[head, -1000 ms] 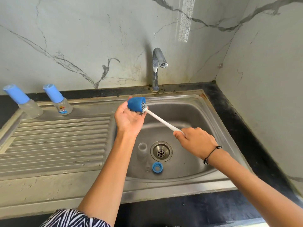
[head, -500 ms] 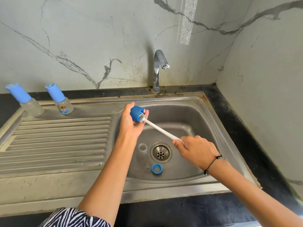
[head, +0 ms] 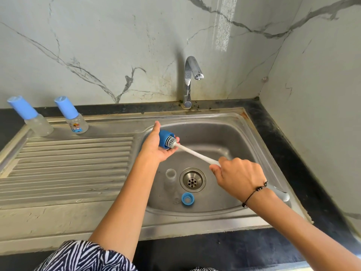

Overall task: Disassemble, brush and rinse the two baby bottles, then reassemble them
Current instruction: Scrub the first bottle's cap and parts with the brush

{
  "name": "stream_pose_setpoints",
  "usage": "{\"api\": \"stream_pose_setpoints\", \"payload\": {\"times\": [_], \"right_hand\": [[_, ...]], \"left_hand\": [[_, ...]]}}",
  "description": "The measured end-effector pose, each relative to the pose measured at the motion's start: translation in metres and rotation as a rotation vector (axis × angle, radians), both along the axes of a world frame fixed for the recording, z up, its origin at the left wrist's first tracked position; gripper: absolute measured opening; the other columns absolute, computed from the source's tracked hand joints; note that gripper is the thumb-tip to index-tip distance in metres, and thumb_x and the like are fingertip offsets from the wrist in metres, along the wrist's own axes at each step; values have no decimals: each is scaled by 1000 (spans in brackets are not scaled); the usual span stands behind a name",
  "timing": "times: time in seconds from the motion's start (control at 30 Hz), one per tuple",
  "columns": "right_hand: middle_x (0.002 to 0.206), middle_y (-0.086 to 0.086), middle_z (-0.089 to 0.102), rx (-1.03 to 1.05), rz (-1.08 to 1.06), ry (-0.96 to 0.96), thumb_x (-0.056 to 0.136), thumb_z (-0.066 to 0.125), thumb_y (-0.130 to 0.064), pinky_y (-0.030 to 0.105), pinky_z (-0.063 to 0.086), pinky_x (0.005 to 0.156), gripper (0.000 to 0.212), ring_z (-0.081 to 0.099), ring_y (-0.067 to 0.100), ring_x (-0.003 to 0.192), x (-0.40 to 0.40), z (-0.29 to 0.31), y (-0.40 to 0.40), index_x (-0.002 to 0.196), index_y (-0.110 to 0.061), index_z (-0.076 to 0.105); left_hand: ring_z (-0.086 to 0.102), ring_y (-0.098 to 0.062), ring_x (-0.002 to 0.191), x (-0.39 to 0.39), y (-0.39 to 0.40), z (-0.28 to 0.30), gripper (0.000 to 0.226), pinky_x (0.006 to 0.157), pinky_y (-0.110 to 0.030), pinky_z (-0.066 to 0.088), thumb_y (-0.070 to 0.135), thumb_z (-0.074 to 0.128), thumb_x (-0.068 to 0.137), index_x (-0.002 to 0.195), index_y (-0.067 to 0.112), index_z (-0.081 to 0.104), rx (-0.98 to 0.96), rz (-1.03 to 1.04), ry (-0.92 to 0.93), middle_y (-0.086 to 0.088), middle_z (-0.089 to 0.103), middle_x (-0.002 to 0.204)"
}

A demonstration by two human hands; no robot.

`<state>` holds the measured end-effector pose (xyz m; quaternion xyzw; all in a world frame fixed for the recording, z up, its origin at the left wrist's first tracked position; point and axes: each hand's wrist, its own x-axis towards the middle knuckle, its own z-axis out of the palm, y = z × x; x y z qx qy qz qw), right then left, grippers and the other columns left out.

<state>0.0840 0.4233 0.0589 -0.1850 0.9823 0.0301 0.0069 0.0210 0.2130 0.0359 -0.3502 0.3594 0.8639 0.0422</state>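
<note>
Head view. Left hand (head: 156, 147) curls round a blue cap (head: 165, 140) above the sink basin (head: 234, 137); the cap's open mouth faces right. Right hand (head: 237, 178) grips the white handle of the bottle brush (head: 195, 153), bristle head at the cap mouth, long axis sloping from upper left down to lower right. In the basin: clear bottle body (head: 170, 178) left of the drain (head: 192, 179), blue ring (head: 188, 198) just below. Two capped bottles (head: 75, 118) stand on the drainboard's far edge.
</note>
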Motion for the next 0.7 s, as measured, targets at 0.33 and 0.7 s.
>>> {"api": "stream_pose_setpoints", "payload": {"times": [0.33,0.7], "right_hand": [[76,-1,49,-167,-55,-111,98,23,-52,29,36,61,40,48,23,71,-12,3,9,79,-22,42],[96,3,67,27,29,13,99,21,-51,29,37,58,45,65,27,89,-16,-14,7,111,-17,49]], "left_hand": [[64,-32,78,4,4,2,14,76,-45,54,23,61,91,96,13,54,-47,-116,107,-17,58,101],[63,-26,72,-6,9,-18,31,60,-37,53,39,57,91,100,10,52,-327,-125,-122,-16,60,88]]}}
